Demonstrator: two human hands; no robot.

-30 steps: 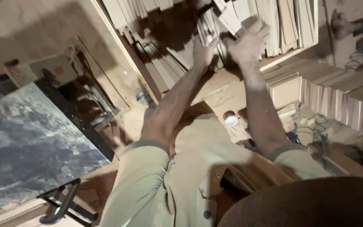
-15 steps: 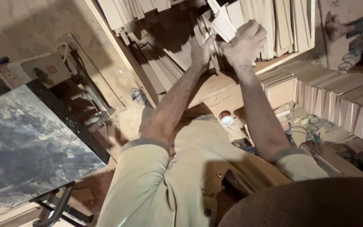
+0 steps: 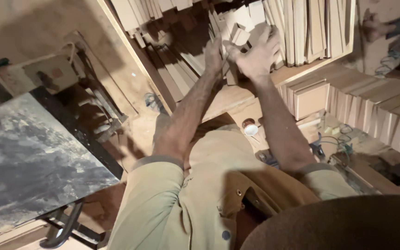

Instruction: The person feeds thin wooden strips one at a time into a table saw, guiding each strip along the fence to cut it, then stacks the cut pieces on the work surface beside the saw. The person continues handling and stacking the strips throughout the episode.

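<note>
Reaching up, the right hand (image 3: 255, 55) grips a wood block (image 3: 237, 30), the left hand (image 3: 214, 55) spread flat beside it, on a shelf (image 3: 302, 71) full of boards (image 3: 311, 28)

grey mottled slab (image 3: 28, 162) on a black metal stand (image 3: 65, 227), at left | wooden box (image 3: 310, 98) under the shelf, right of centre; small white cup (image 3: 251, 129) on the dusty floor | tangled cables (image 3: 341, 139) just beside stacked boards (image 3: 385, 115)
</note>
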